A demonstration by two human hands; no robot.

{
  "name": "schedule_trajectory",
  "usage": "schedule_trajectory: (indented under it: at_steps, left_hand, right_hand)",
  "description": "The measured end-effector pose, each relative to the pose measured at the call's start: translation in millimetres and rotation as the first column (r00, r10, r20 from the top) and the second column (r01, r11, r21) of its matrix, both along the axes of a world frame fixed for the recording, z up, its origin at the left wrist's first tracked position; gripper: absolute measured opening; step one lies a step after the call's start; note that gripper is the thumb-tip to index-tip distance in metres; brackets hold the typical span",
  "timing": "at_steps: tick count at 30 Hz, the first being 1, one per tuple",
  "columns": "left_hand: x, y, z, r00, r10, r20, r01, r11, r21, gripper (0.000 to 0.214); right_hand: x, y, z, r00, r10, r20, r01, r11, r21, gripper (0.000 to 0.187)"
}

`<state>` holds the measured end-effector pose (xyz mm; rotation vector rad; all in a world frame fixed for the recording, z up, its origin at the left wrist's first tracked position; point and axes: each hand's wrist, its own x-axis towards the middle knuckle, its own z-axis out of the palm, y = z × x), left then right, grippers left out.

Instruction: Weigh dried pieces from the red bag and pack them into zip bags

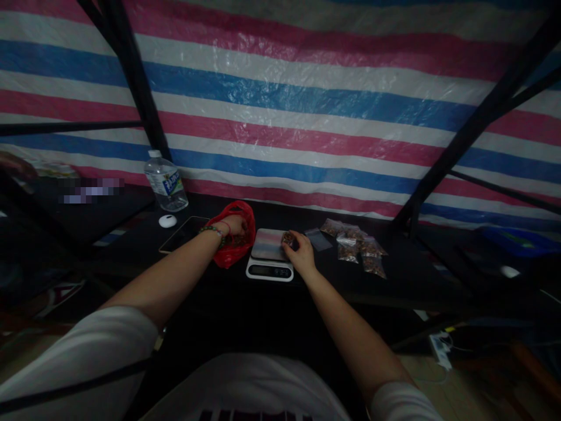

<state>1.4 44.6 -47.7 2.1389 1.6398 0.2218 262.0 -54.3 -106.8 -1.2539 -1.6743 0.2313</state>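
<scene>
My left hand (235, 224) reaches into an open red plastic bag (228, 256), its fingers bent down among small brown pieces (239, 240). What it grips there is hidden. My right hand (302, 252) curls its thumb and fingers around a small round container (288, 238) of brown bits, at the right side of the scale's metal plate. The white digital scale (268, 272) stands between both hands; its display is too dark to read. An empty clear zip bag (318, 240) lies right of my right hand. Beyond it rest several filled zip bags (348, 250).
A phone (177, 235) and a white earphone case (167, 221) lie left of the red bag. Behind them stands a clear plastic bottle (166, 184). Black metal posts (135, 76) frame the dark table, with a striped sheet (298, 105) behind. Another person's hand (17, 166) shows at far left.
</scene>
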Motion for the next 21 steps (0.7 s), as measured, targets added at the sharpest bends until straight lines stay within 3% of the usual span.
schedule_trajectory:
  at_steps: [10,16,21]
  left_hand:
    - [-2.5,-6.3,20.5,0.979,-0.064,-0.195,0.066,0.998,0.003,0.027]
    - [-8.8,-14.3,29.4,0.971,-0.066,-0.230,0.061,0.998,-0.029,0.029]
    - [-17.3,-15.2,32.9,0.962,-0.045,-0.268,0.031,0.998,-0.057,0.025]
  right_hand:
    - [-0.5,0.0,4.9,1.000,0.011,0.014,-0.011,1.000,-0.021,0.042]
    - [-13.7,-1.7,26.1,0.993,0.111,0.039,-0.110,0.994,-0.023,0.043]
    - [-49.9,1.3,50.6,0.975,0.215,-0.050,-0.219,0.967,-0.129,0.042]
